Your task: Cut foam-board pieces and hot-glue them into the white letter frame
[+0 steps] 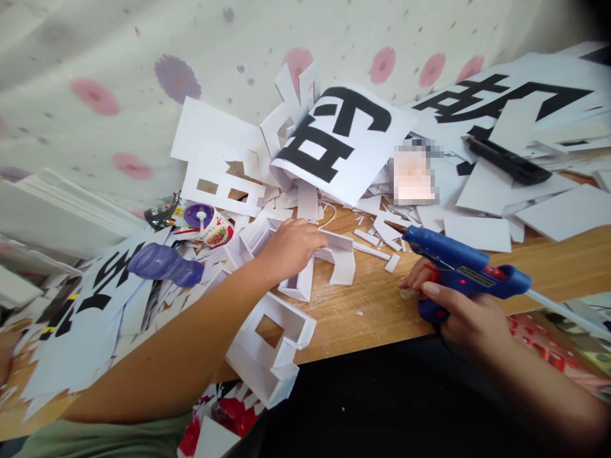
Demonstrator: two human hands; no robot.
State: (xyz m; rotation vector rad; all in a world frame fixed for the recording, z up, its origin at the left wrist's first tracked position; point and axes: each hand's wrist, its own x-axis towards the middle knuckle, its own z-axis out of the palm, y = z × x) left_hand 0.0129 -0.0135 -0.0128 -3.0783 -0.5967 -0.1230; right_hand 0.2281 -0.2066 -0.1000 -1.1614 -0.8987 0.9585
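Note:
My left hand (292,247) is closed on a white foam-board piece (329,262) shaped like a boxy letter, lying on the wooden table (363,312). My right hand (465,315) grips a blue hot glue gun (465,267) with a red trigger. Its nozzle points left toward the white piece, a short way from it. A second white foam-board frame (270,346) lies under my left forearm at the table's front edge.
Paper sheets with big black characters (334,137) and white offcuts (382,229) cover the back of the table. A blue handle (165,264) and a purple-lidded cup (205,222) lie at left, a black tool (506,162) at right. A flowered cloth (143,76) hangs behind.

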